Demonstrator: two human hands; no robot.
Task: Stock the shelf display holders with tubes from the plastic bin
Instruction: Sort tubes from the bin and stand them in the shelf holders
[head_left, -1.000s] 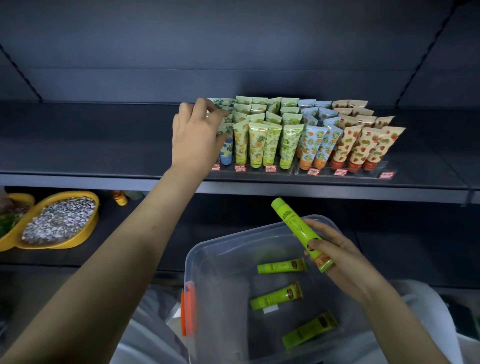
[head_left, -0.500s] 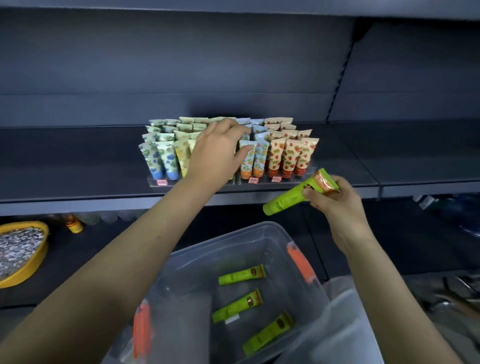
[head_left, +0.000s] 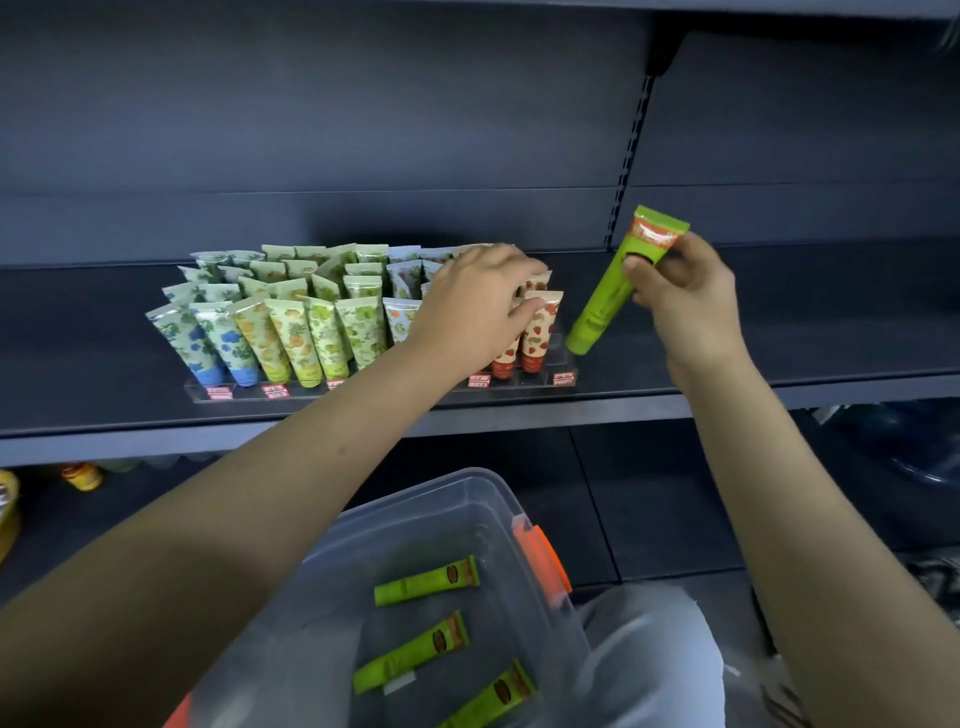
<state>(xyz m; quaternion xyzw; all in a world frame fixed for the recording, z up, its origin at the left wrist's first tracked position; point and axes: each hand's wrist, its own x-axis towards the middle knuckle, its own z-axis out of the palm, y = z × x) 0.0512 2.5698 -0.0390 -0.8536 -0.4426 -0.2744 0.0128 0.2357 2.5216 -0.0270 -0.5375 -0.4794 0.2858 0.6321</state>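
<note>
A clear display holder (head_left: 550, 385) on the dark shelf (head_left: 831, 332) carries rows of fruit-printed tubes (head_left: 291, 338) standing cap down. My left hand (head_left: 478, 306) rests on the strawberry-printed tubes (head_left: 537, 332) at the holder's right end, fingers curved over their tops. My right hand (head_left: 685, 296) grips a bright green tube (head_left: 610, 293) near its crimped end, cap pointing down just right of the holder. Three more green tubes (head_left: 426, 579) lie in the clear plastic bin (head_left: 498, 499) below.
The bin has orange latches (head_left: 543, 561) and sits in front of me under the shelf edge. A lower shelf holds a yellow bowl (head_left: 8, 514) and a small jar (head_left: 83, 475) at the left. Bare shelf surface extends right of the holder. An upright slotted post (head_left: 631, 150) divides the back panel.
My right hand lifted the green tube from shelf-edge height up to the holder's right end, turning it cap down. My left hand slid right across the tubes to the strawberry ones.
</note>
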